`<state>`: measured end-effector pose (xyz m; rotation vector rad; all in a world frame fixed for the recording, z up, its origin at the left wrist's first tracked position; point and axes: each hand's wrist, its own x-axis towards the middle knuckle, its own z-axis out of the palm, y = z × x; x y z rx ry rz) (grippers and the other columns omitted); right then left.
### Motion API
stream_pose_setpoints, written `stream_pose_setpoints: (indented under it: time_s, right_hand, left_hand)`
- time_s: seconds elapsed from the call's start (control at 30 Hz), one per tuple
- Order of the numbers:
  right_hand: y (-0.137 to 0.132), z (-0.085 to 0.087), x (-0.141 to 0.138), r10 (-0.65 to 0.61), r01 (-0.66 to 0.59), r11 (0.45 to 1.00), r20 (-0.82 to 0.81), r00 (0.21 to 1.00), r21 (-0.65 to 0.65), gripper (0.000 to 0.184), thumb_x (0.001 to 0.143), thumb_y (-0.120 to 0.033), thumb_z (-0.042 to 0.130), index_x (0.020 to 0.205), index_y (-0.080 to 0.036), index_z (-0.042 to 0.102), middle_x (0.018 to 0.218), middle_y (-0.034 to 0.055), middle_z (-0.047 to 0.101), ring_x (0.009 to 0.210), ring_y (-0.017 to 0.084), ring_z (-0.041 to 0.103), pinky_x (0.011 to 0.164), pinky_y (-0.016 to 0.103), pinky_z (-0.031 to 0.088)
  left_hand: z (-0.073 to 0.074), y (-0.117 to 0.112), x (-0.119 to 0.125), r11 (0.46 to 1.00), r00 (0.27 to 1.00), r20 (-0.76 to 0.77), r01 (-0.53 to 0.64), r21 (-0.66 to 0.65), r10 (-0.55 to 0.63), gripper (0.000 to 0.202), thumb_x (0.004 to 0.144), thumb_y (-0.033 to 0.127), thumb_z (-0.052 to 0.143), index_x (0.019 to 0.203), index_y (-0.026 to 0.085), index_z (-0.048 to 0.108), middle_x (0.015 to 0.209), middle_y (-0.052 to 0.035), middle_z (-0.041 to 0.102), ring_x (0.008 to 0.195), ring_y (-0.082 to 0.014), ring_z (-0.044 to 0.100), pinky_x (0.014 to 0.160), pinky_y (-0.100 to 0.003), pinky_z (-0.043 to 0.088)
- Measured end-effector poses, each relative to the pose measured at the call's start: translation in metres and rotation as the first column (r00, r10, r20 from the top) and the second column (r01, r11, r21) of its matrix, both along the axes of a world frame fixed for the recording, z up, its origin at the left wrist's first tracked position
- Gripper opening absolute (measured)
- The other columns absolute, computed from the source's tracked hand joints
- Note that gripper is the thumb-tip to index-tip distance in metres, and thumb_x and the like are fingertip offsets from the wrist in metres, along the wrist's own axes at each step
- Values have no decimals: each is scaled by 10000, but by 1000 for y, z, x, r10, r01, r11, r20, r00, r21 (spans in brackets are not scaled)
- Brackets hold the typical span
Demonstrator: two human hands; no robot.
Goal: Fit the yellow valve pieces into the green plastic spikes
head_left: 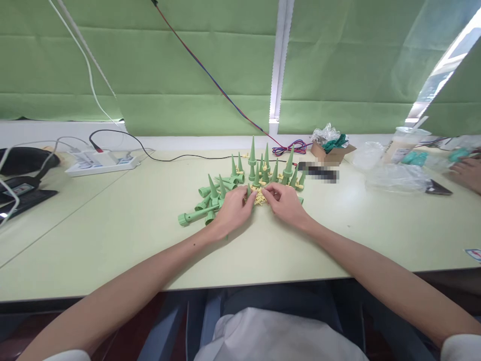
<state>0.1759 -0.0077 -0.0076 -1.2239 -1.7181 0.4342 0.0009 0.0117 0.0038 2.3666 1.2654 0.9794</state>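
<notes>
Several green plastic cone spikes (259, 165) stand upright on the pale table (112, 235), and more lie on their sides (195, 214) to the left. A small heap of yellow bits (259, 197) lies between my hands. My left hand (233, 210) rests palm down beside the lying cones, fingers curled toward the yellow heap. My right hand (286, 203) reaches in from the right, fingertips pinched at the same heap. What either hand grips is too small to make out.
A white power strip (99, 163) with cables sits at the back left, black pouches (22, 175) at the far left. A cardboard box (332, 150) and clear plastic bags (398, 175) lie at the back right. Another person's hand (468, 173) rests at the right edge.
</notes>
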Motion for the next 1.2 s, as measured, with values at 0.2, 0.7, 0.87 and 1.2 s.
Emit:
stream_pose_setpoints:
  time_s: [0.2,0.7,0.87,1.2]
  right_hand:
    - [-2,2,-3,56,-56,998,-7,998,-32,224,911,-324,527,743,-184,577,594,-13,574,509,120,479,561,260,384]
    - [-5,2,-4,115,-116,991,-14,993,-69,215,910,-315,523,740,-191,566,619,-8,578,508,119,481,537,253,374]
    - [-4,1,-4,115,-115,991,-6,993,-63,215,914,-316,520,746,-191,567,606,-17,563,489,114,468,533,255,370]
    - [-5,2,-4,109,-110,992,-15,994,-69,228,918,-327,517,738,-193,555,589,-17,555,479,116,474,521,257,379]
  left_hand:
    - [3,-1,1,998,991,125,-37,-43,42,402,947,416,473,626,200,361,576,18,490,508,-115,404,549,-281,329]
    - [3,0,1,984,976,198,-52,-171,86,434,920,511,483,630,215,355,484,30,456,457,-131,449,502,-282,337]
    - [3,-1,1,985,975,214,-23,-169,59,416,917,523,486,651,208,430,490,25,468,459,-139,465,489,-282,331]
    - [3,-2,2,989,963,267,5,-149,35,378,909,532,503,780,189,598,504,25,484,463,-146,472,497,-288,354]
